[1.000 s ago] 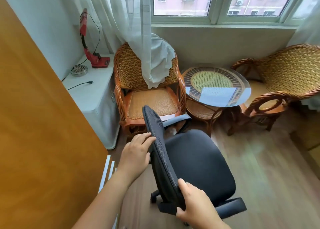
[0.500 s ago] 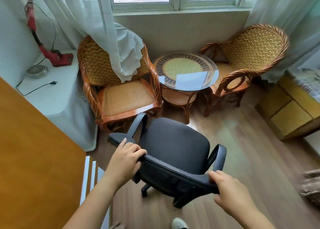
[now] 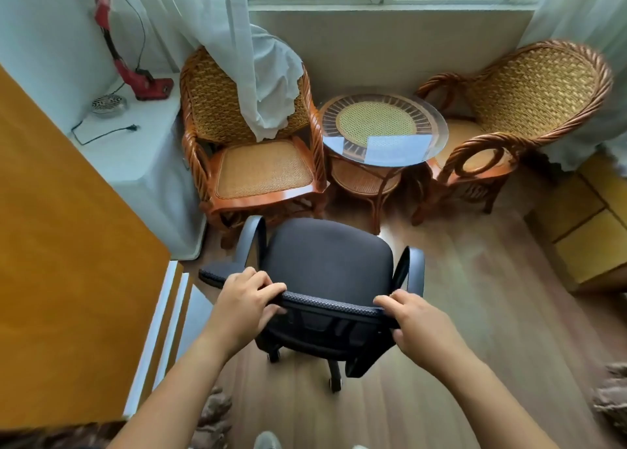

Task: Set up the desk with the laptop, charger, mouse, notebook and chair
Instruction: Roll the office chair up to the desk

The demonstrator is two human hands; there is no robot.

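A black office chair (image 3: 325, 258) with grey armrests stands on the wooden floor in front of me, its seat facing away toward the window. My left hand (image 3: 242, 304) grips the top edge of the mesh backrest on the left side. My right hand (image 3: 419, 321) grips the same edge on the right. An orange wooden desk surface (image 3: 64, 262) fills the left of the view. No laptop, charger, mouse or notebook is in sight.
Two wicker armchairs (image 3: 251, 149) (image 3: 522, 116) flank a round glass-topped table (image 3: 383, 129) under the window. A white cabinet (image 3: 135, 153) at the left carries a red lamp (image 3: 135, 71) and a loose cord. A yellow drawer unit (image 3: 583, 231) stands at the right.
The chair has swung round so its backrest now faces me squarely. Both hands have shifted to grip its top edge, left and right. My view has turned to the right.
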